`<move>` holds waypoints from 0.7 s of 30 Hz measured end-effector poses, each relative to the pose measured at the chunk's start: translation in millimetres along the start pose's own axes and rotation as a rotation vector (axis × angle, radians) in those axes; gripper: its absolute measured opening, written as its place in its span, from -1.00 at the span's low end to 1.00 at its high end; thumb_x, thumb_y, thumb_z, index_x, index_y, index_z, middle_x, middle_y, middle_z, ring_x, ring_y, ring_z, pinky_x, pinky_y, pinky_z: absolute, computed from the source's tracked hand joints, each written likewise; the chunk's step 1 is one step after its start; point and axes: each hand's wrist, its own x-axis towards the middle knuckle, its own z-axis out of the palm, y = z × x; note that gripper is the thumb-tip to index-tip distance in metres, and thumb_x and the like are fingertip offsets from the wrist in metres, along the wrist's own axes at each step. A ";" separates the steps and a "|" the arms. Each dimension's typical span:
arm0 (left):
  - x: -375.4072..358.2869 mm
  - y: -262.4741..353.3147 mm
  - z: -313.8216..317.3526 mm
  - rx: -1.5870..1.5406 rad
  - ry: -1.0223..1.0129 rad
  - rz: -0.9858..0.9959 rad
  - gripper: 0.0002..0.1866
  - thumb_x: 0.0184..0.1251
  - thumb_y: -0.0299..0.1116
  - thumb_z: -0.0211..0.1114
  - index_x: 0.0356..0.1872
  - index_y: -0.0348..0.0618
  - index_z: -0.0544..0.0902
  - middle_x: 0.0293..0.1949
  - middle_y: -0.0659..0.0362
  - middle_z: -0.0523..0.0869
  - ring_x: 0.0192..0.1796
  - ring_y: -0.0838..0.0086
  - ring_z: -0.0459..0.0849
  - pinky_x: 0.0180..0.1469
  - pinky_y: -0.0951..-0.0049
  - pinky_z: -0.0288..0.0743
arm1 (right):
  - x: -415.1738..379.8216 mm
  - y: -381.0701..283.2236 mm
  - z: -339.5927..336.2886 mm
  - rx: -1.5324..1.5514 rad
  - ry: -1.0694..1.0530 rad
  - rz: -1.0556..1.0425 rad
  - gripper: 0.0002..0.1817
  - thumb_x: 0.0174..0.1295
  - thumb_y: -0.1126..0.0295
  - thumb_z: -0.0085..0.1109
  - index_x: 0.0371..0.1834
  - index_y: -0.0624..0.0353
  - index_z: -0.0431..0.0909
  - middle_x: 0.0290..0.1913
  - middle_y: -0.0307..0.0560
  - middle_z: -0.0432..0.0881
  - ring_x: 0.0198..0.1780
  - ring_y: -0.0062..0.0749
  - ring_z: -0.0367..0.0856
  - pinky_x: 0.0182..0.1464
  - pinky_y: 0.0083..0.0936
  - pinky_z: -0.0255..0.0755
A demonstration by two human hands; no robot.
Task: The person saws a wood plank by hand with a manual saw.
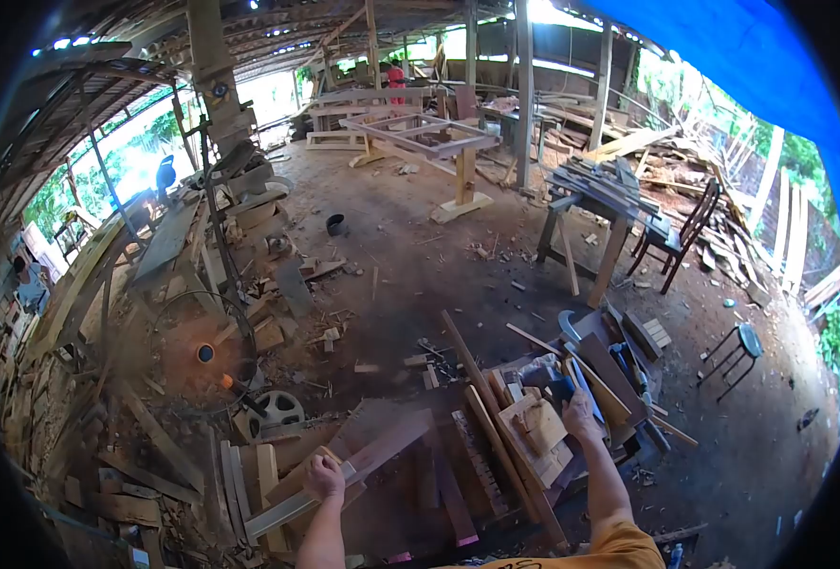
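Note:
My left hand (325, 477) is closed at the edge of a long wooden board (391, 442) that slants across the low centre. A pale wooden piece lies close to its fingers. Out to the right, my right hand (579, 412) reaches over a cluttered work surface. Its fingers are bent around something by a dark blue object (561, 388) and a pale bluish strip; what they grip is too small to make out. Beside it lies a light wooden block (536, 427) on stacked boards. A curved blade (569, 328) rests farther back.
A wooden frame (420, 135) stands on trestles at the back. To the right are a plank-loaded table (602, 190), a chair (683, 232) and a stool (735, 353). A spoked wheel (276, 414) and scrap wood lie left. Two people are far off.

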 end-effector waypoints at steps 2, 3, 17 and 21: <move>-0.1 -2.3 3.3 -0.028 -0.003 -0.001 -0.78 0.26 -0.19 0.18 -0.46 -0.10 0.56 -0.41 0.01 0.68 -0.28 0.04 0.66 -0.26 -0.01 0.51 | -14.7 -7.9 -20.3 -0.135 0.052 -0.071 -0.58 0.27 0.32 0.18 0.07 0.39 0.37 0.09 0.42 0.46 0.13 0.30 0.45 0.22 -0.03 0.32; -0.1 -3.3 4.6 -0.035 0.005 -0.004 -0.78 0.26 -0.19 0.18 -0.46 -0.10 0.56 -0.41 0.01 0.68 -0.28 0.04 0.66 -0.26 -0.01 0.51 | -19.8 -10.9 -27.7 -0.135 0.060 -0.078 -0.58 0.27 0.32 0.18 0.07 0.39 0.37 0.09 0.42 0.46 0.13 0.30 0.45 0.22 -0.03 0.32; 10.1 28.9 -26.2 -0.254 -0.040 0.006 -0.72 0.37 -0.09 0.19 -0.27 -0.13 0.55 -0.22 -0.02 0.67 -0.16 0.04 0.65 -0.14 0.04 0.47 | -106.9 -148.8 -89.8 0.185 -0.034 -0.388 -0.62 0.27 0.28 0.15 0.01 0.33 0.35 -0.15 0.38 0.55 -0.03 0.28 0.56 0.02 0.01 0.42; -6.6 96.0 -59.0 -0.993 -0.507 -0.001 -0.50 0.24 -0.04 0.39 0.03 -0.17 0.50 -0.10 0.05 0.64 -0.03 0.26 0.60 0.08 0.19 0.46 | -124.9 -196.7 -99.9 0.239 -0.035 -0.502 -0.63 0.23 0.31 0.21 -0.01 0.28 0.38 -0.24 0.33 0.57 -0.13 0.28 0.58 -0.07 0.01 0.42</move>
